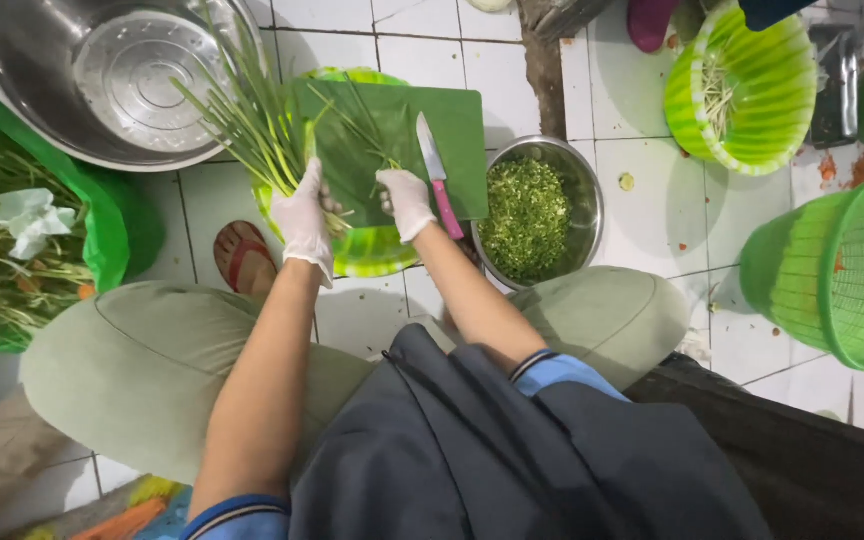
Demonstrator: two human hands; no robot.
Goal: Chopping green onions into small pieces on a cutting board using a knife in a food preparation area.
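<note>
Sitting low over a white tiled floor (542, 70), the person has grey-green trousered knees (132, 360) spread to either side and a dark apron (512, 460) across the lap, with both bare forearms reaching forward. Just ahead, the left hand (304, 218), in a thin white glove, is closed around the lower end of a bunch of long green stalks (252, 120), which fan up and to the left across the board's edge. Beside it, the gloved right hand (404, 200) is loosely curled with its fingertips on the stalks where they lie on the green cutting board (452, 130); whether it actually pinches them I cannot tell. A knife with a pink handle (438, 175) lies on the board just right of that hand, apart from it. The board rests on a green striped basin (377, 255). To the right, touching the board's corner, stands a steel bowl (584, 195) of finely chopped greens. A sandalled foot (244, 258) shows left of the basin. Farther off, a large steel basin (22, 90) holds a perforated steel strainer, a green bag (102, 230) of trimmings lies at the left, and green plastic baskets (832, 280) sit at the right.
</note>
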